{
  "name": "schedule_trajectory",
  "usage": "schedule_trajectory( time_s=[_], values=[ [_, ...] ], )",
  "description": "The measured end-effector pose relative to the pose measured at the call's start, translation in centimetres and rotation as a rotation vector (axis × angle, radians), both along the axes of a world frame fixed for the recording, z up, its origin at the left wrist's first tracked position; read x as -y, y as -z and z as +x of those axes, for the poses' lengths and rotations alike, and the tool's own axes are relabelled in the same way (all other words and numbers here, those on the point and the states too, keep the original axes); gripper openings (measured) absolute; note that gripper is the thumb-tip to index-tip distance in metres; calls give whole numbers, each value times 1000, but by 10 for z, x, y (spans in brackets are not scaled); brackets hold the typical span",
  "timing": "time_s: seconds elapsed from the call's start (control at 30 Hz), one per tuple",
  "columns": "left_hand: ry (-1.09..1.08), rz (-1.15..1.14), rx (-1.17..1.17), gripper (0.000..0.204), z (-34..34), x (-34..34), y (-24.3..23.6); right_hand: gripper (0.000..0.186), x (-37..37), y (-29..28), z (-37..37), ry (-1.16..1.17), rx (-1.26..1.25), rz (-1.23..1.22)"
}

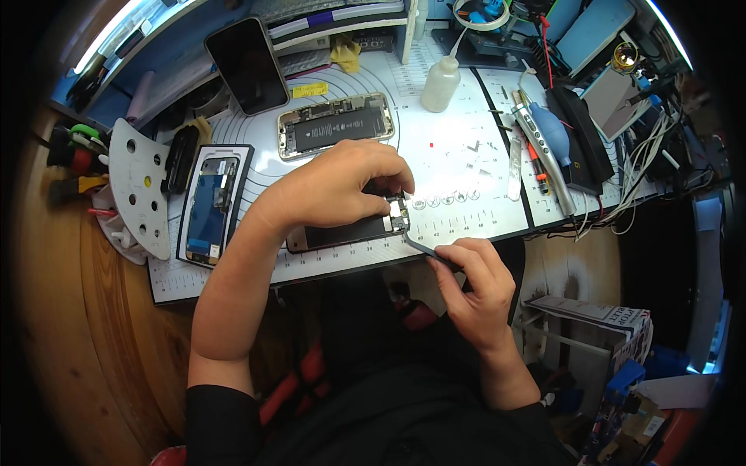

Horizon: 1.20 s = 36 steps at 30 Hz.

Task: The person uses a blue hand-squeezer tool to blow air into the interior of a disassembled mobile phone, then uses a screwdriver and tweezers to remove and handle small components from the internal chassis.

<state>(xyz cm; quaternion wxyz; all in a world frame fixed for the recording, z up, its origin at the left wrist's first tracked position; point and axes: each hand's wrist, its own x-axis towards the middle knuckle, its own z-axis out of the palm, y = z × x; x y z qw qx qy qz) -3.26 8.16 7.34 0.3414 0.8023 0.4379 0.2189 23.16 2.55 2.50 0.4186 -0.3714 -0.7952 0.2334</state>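
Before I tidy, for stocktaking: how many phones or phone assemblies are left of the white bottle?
4: a dark-screened phone at the back, an opened phone nearer, a blue assembly in the left tray, a black unit under the left hand. More may be hidden.

Hands (350,180) (478,291), opened phone (342,233), dark tool (420,248), white mat (454,167)

Phone (343,234) on mat (454,167), screen (207,206) left, battery (339,129) behind

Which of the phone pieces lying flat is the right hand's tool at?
The dark piece under the left hand, near the mat's front edge; the open, pale-rimmed phone lies farther back, and the blue piece lies at left.
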Motion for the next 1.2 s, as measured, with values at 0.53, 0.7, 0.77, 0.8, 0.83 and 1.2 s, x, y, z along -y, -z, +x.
schedule_trajectory(
  time_s=[0.53,0.7,0.77,0.8,0.83,1.2],
  values=[
    [-2,2,13,27,1,-2,2,19,-1,3,0,10,1,30],
    [25,20,35,25,-3,-2,7,19,1,1,-2,-3,-16,42],
    [30,2,60,24,-2,-3,7,19,2,2,0,12,-12,30],
    [32,5,72,23,-1,-3,6,19,1,1,0,-2,-26,55],
    [35,25,68,23,-1,-3,6,19,1,1,0,3,-26,51],
    [52,5,60,23,-4,-5,13,17,1,3,-1,10,-20,31]
  ],
)
